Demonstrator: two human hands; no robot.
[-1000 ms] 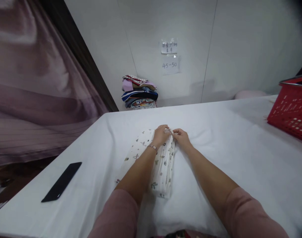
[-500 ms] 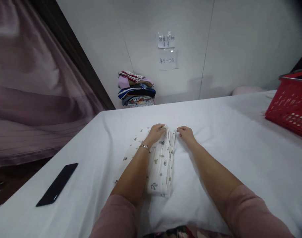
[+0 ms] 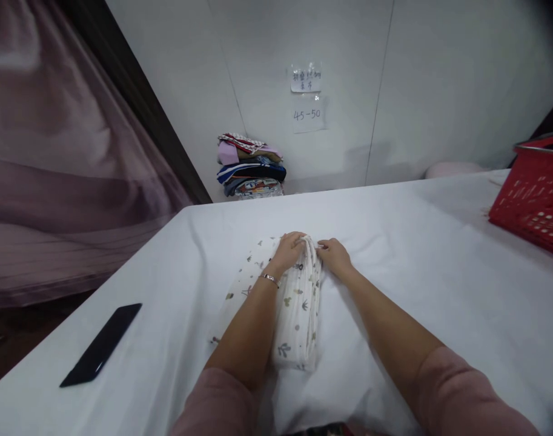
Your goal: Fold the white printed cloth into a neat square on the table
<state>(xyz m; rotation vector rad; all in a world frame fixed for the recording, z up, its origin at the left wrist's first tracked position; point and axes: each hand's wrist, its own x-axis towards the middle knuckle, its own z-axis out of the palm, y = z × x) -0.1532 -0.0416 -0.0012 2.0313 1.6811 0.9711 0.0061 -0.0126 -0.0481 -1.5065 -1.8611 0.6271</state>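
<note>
A white cloth with small leaf prints (image 3: 298, 309) lies on the white-covered table (image 3: 421, 260), gathered lengthwise into a thick bundle of folds, with a flat part spread out to its left. My left hand (image 3: 289, 251) curls over the far end of the bundle from the left, fingers closed on the folds. On the right side of that same end, my right hand (image 3: 334, 256) presses and pinches the folds. Both forearms run along the cloth, and I wear pink sleeves and a thin bracelet on the left wrist.
A black phone (image 3: 101, 345) lies near the table's left front edge. A red plastic basket (image 3: 533, 197) stands at the far right. A pile of folded clothes (image 3: 251, 166) rests against the white wall behind the table. A mauve curtain (image 3: 62, 151) hangs at the left.
My right hand drew away from the cloth's far end and has come back against it. The folds are now gathered tighter and higher between both hands.
</note>
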